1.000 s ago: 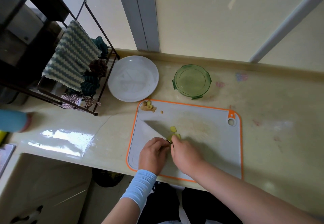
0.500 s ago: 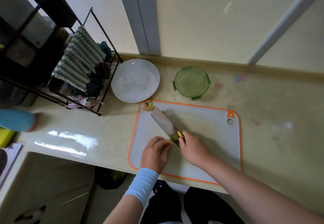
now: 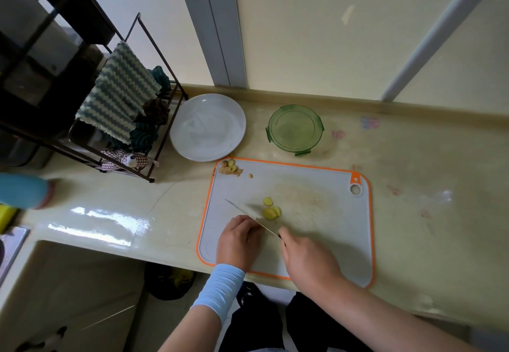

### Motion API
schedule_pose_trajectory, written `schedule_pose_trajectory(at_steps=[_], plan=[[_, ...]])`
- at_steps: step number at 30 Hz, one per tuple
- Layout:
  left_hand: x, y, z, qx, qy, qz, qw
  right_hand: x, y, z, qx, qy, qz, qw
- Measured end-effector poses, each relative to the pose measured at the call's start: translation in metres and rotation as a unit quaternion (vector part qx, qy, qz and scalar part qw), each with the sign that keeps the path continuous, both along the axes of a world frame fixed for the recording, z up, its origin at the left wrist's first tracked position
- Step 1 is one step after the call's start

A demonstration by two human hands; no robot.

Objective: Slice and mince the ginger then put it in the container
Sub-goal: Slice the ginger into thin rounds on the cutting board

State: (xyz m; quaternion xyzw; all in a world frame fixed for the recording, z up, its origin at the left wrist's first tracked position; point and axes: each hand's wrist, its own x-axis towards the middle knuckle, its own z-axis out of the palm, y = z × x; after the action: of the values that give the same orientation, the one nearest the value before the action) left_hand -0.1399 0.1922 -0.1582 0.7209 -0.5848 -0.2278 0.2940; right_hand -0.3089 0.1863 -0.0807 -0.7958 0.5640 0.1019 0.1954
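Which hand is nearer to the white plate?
Left. The left hand rests on the cutting board below the plate; the right hand, gripping the knife, sits farther right.

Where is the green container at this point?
In the head view, the green container sits on the counter beyond the far edge of the cutting board, just right of the white plate.

home kitchen: countertop [image 3: 413,214], cutting board [image 3: 316,241], dishcloth rack [image 3: 154,103]
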Motion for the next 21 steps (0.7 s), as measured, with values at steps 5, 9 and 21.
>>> schedule_pose_trajectory(at_steps=[5,9,21], plan=[[0.001,0.000,0.002,-0.008,-0.001,-0.009,1.000,-0.004,0.005,-0.005,-0.010,-0.003,0.005,1.000],[0.001,-0.001,0.003,-0.002,0.001,-0.008,1.000,-0.003,0.006,0.000,-0.043,-0.008,-0.009,0.999],[0.001,-0.003,0.003,0.008,0.006,-0.013,1.000,-0.003,-0.001,0.004,-0.004,-0.016,-0.001,1.000]])
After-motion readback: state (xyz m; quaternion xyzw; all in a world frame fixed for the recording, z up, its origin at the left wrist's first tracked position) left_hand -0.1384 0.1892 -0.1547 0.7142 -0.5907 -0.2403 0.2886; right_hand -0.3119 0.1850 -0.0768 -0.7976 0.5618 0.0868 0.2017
